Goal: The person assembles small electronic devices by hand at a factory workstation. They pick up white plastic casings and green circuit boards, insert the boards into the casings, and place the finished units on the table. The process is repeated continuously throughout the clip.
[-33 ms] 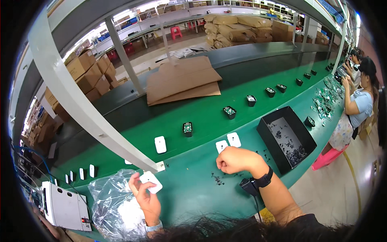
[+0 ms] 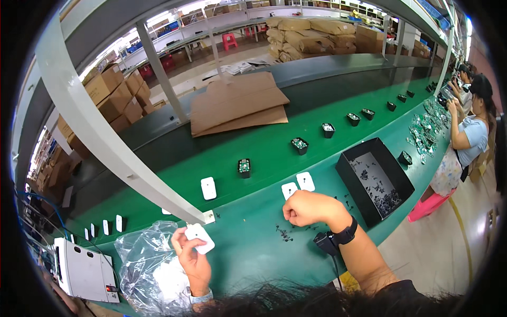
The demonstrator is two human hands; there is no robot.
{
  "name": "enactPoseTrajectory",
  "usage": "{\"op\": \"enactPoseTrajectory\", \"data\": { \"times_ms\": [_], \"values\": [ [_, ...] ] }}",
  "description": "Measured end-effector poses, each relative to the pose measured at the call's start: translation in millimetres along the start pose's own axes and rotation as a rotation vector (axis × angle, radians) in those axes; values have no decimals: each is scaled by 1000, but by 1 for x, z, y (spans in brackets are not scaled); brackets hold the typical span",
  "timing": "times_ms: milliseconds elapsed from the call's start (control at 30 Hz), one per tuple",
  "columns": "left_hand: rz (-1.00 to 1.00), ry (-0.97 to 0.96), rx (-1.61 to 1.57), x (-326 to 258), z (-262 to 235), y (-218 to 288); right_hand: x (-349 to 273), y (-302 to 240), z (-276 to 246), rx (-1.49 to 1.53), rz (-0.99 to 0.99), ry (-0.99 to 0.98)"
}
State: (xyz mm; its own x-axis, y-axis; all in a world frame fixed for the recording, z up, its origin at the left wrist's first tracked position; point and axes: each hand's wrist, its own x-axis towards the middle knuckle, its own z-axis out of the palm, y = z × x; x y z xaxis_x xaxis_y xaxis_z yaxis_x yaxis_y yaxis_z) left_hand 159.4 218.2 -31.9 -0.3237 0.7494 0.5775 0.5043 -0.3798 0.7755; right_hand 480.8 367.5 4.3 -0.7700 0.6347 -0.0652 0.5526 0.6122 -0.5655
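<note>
My left hand (image 2: 193, 262) grips a white rounded-square plastic cover (image 2: 201, 238) between thumb and fingers, tilted above the green bench. A small dark mark shows near the cover's middle. Closed, my right hand (image 2: 307, 208) hovers over the bench; whatever its fingers pinch, if anything, is hidden. Just beyond it lie two similar covers, a right one (image 2: 305, 181) and a partly covered left one (image 2: 288, 190), each with a dark spot. Small black parts (image 2: 284, 233) are scattered beside my right wrist. A clear plastic bag (image 2: 142, 259) with white contents lies against my left forearm.
A black box (image 2: 376, 182) of small black parts stands to the right. Along the green conveyor (image 2: 269, 165) sit black housings with circuit boards (image 2: 299, 146) and white covers. A white post (image 2: 124, 164) rises at left. Cardboard (image 2: 237, 105) lies behind; co-workers (image 2: 470, 129) sit far right.
The whole view has shifted very slightly. My left hand and its white cover have risen a little; my right hand keeps its place.
</note>
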Motion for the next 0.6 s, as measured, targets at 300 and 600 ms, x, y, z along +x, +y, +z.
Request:
{"op": "enactPoseTrajectory", "data": {
  "times_ms": [300, 600],
  "values": [
    [-497, -400, -497, -9, 8, 23, 12, -3, 12, 62, -104, 13],
    [-598, -494, -550, -20, 25, 16, 16, -14, 12, 36, -130, -25]
  ]
}}
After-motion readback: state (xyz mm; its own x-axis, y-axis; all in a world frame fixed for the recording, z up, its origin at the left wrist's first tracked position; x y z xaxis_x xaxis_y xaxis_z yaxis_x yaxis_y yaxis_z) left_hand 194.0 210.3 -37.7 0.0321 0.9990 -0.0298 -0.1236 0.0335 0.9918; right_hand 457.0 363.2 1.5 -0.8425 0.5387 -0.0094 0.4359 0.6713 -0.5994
